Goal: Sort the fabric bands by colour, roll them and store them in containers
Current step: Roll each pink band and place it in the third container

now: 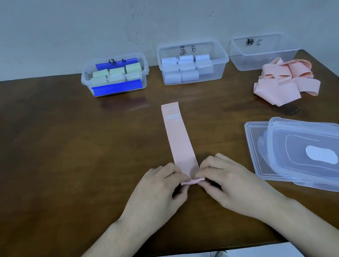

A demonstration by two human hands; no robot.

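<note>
A pink fabric band (179, 140) lies flat on the brown table (62, 161), running away from me. Its near end is turned up into a small fold. My left hand (161, 190) pinches that fold from the left and my right hand (223, 179) pinches it from the right. A heap of loose pink bands (285, 79) sits at the back right. Behind it stands a clear container marked C (261, 54) with nothing in it. The container marked A (116, 75) holds green rolls and the one marked B (193, 64) holds pale blue rolls.
Clear plastic lids (315, 154) are stacked at the right, close to my right hand. A small dark object (291, 110) lies between the lids and the pink heap. The wall runs right behind the containers. The table's front edge is just under my forearms.
</note>
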